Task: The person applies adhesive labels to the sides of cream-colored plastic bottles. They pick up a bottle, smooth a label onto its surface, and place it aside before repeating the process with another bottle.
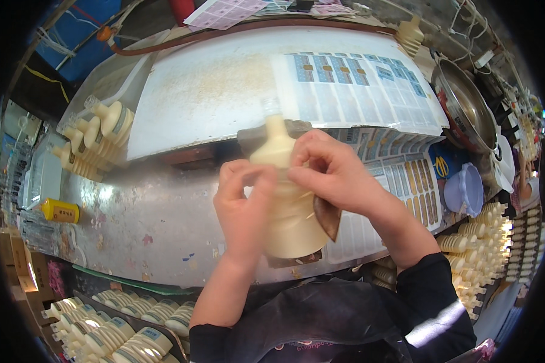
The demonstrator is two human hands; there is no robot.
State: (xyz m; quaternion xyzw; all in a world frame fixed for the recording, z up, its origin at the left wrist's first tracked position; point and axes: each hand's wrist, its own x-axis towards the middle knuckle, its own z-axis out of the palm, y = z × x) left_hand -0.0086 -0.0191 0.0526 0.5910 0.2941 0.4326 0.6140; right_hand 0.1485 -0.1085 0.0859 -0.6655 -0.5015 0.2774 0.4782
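In front of me a cream-coloured ribbed bottle (295, 227) with a clear neck points away, its shoulder near a dark rest (248, 140). My left hand (243, 199) is at the bottle's left side, slightly blurred, with thumb and forefinger pinched together; what lies between them cannot be made out. My right hand (333, 172) is closed over the bottle's upper right side, thumb against fingertips. Beneath its curled fingers juts a brown, pointed, flat scraper-like piece (327, 219). Both hands hide part of the bottle's body.
A white board (206, 85) bears sheets of blue labels (333, 69); more label sheets (406, 187) lie below it. Cream bottles stand at left (112, 124), lower left (127, 330) and right (472, 248). A yellow bottle (60, 210), metal pan (466, 103) and lilac bucket (464, 189) flank the metal table.
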